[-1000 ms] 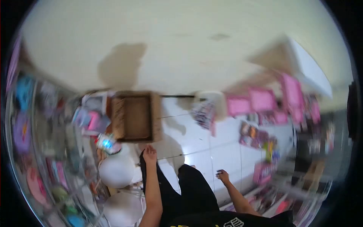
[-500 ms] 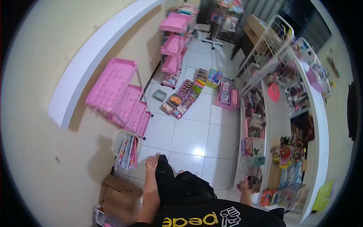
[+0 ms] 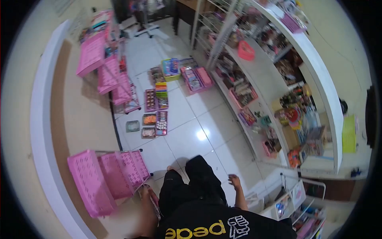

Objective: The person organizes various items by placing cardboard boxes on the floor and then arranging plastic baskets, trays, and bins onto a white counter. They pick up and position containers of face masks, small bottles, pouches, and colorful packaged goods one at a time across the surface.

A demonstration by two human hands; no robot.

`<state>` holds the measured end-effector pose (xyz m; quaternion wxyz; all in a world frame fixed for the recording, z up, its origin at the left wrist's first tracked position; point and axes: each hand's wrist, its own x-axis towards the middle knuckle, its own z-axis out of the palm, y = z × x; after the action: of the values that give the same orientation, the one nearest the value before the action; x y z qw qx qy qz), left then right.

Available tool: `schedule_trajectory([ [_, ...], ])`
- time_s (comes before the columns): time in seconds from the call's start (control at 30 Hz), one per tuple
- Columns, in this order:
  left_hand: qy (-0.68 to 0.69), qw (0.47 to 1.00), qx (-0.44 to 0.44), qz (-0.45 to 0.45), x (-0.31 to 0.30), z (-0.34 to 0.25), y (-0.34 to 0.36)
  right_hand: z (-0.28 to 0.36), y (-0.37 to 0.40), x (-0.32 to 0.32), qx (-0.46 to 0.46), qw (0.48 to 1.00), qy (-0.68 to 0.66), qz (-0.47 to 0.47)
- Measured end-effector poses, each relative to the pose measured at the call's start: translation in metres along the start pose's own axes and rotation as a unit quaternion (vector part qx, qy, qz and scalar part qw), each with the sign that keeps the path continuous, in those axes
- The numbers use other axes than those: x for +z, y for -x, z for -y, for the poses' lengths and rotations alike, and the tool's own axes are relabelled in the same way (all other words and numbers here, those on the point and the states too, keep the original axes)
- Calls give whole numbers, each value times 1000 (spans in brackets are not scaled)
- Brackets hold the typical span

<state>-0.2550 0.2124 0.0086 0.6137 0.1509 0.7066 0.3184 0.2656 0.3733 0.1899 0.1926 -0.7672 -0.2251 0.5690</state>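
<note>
My left hand (image 3: 148, 192) is low beside the pink trolley (image 3: 119, 175), right by its metal post. It is smeared and partly dark, so I cannot make out whether its fingers grip the post or something else. Over the white floor, my right hand (image 3: 234, 181) hangs with its fingers apart and nothing in them. To its right stands the white shelf unit, where a small pink basket (image 3: 271, 147) sits on the bottom level.
Several filled trays (image 3: 162, 99) and a pink-purple basket (image 3: 196, 79) lie on the tiles ahead. A second pink trolley (image 3: 90, 53) stands against the left wall. At lower right is a white rack (image 3: 286, 199). A white ledge (image 3: 41, 131) juts out along the left.
My view has turned to the right, so the trays and trolleys sit further left. My right hand has come away from the low shelf. The white rack has come into view.
</note>
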Motion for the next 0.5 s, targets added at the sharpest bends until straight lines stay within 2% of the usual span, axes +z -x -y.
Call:
schedule_trajectory([
  [0.03,294,938,-98,154,-7,-27,-37,10,4,3,3,1000,-16,-16],
  [0.07,226,942,-145,-203,27,-66,-72,16,5,8,3,999,-32,-30],
  [0.13,29,991,-117,-59,36,-154,-123,5,1,10,13,997,-60,-52],
  [0.17,24,991,-116,-56,68,-225,-123,-6,-5,10,68,994,-52,-64],
  [0.2,72,993,-42,-86,95,-303,-101,-26,-14,5,122,989,-40,-74],
  [0.23,79,995,5,-68,115,-347,-108,-106,-55,-12,44,997,64,-8],
  [0.27,88,993,53,-52,129,-377,-117,-170,-83,-39,147,981,-95,80],
  [0.3,94,992,54,-57,141,-398,-122,-121,-92,-35,144,982,-88,84],
  [0.33,90,991,87,-48,154,-419,-129,-117,-72,-41,-14,990,22,138],
  [0.37,86,988,119,-40,167,-439,-141,-120,-49,-43,-172,958,130,188],
  [0.4,49,986,155,-38,173,-440,-163,-61,-73,-47,-326,887,234,230],
  [0.43,9,981,189,-37,176,-429,-184,-21,-107,-41,-38,972,116,200],
  [0.47,33,988,142,-58,187,-428,-190,-1,-146,-35,261,954,-16,145],
  [0.5,54,991,91,-78,197,-426,-196,18,-187,-30,267,952,-13,148],
])
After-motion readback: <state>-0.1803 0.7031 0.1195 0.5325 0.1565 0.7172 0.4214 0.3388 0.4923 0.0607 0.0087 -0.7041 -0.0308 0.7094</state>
